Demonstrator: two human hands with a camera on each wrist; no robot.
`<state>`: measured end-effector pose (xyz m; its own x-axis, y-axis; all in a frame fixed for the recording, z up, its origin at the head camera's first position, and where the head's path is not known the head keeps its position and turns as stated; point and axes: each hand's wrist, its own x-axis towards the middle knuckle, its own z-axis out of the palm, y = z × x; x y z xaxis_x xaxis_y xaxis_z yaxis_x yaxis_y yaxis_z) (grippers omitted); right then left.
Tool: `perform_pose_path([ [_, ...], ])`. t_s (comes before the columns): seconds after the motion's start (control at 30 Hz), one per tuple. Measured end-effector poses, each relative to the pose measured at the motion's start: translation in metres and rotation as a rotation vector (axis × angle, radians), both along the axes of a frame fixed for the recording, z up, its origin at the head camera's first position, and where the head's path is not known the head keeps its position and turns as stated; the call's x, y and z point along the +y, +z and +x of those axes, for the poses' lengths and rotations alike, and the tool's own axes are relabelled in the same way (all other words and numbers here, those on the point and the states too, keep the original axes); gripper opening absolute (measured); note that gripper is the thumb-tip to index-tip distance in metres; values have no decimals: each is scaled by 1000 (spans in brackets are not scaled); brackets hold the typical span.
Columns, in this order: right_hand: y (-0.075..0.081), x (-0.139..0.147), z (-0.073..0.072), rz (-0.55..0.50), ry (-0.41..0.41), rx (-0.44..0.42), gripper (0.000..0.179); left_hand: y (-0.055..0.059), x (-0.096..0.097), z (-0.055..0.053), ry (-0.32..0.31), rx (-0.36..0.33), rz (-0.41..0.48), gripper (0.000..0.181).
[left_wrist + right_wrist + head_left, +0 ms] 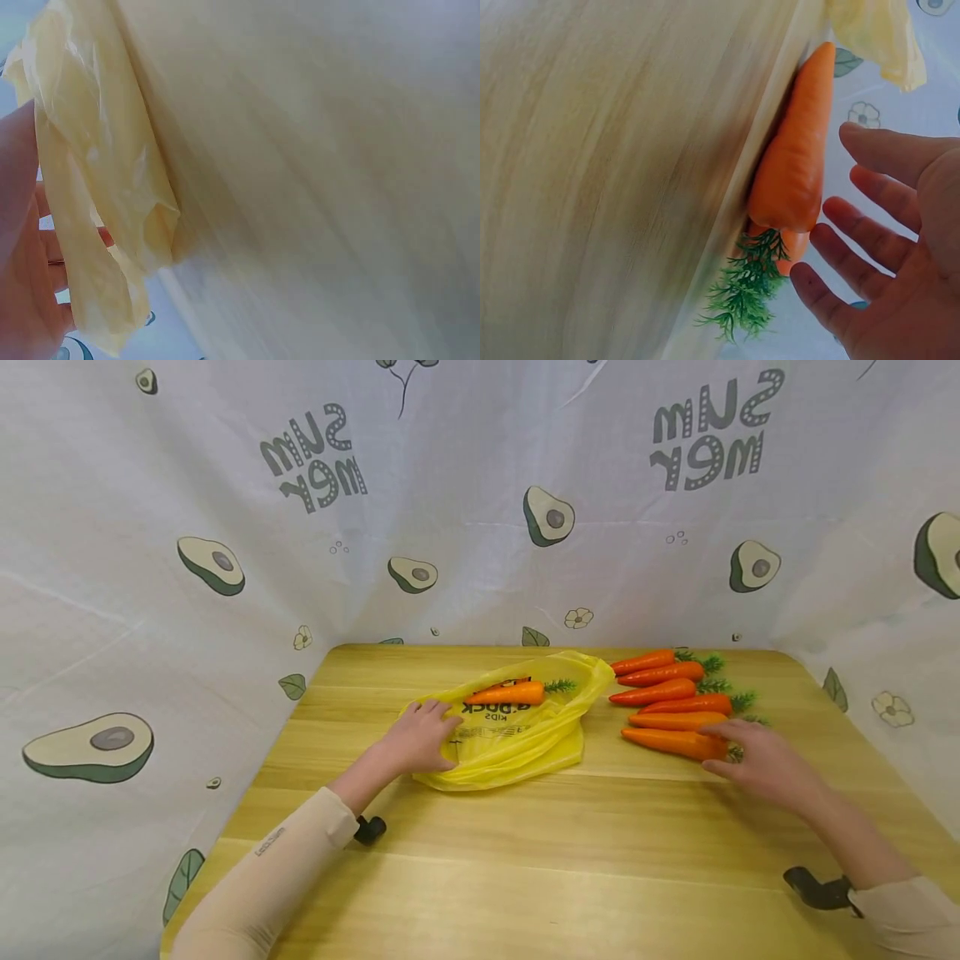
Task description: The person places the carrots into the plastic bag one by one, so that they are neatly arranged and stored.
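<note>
My left hand [416,737] holds the left rim of a yellow plastic bag [551,745] with dark print, lying with its mouth spread. In the left wrist view, the bag's thin plastic [105,150] hangs over the fingers and hides part of them. An orange carrot [510,694] with a green top lies inside the bag's mouth. Over the leafy end of the nearest loose carrot [671,742] hovers my right hand [772,768]. The right wrist view shows the fingers spread beside that carrot [791,154], a small gap apart, with its green leaves [746,289] below.
Several more orange and reddish carrots [652,695] lie in a column right of the bag, tips pointing left. Everything is on a wooden table [510,877]. A white curtain [465,485] with avocado prints hangs behind and at both sides.
</note>
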<state>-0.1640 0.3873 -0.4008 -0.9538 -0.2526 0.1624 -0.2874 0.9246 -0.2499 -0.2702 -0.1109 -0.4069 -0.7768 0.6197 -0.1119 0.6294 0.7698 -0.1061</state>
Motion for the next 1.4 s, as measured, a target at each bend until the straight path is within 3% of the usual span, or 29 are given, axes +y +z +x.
perform_pose_path([
  [0.37,1,-2,1,23,-10,-5,49,-6,-10,1,16,-86,47,70],
  [0.6,2,-6,-2,35,2,14,46,-12,-12,4,43,-136,40,77],
  [0.87,-3,-1,0,36,-13,14,43,-15,-8,-1,18,-127,43,77],
  [1.4,-7,2,-2,68,-9,-53,51,-12,-4,-3,55,-188,38,78],
])
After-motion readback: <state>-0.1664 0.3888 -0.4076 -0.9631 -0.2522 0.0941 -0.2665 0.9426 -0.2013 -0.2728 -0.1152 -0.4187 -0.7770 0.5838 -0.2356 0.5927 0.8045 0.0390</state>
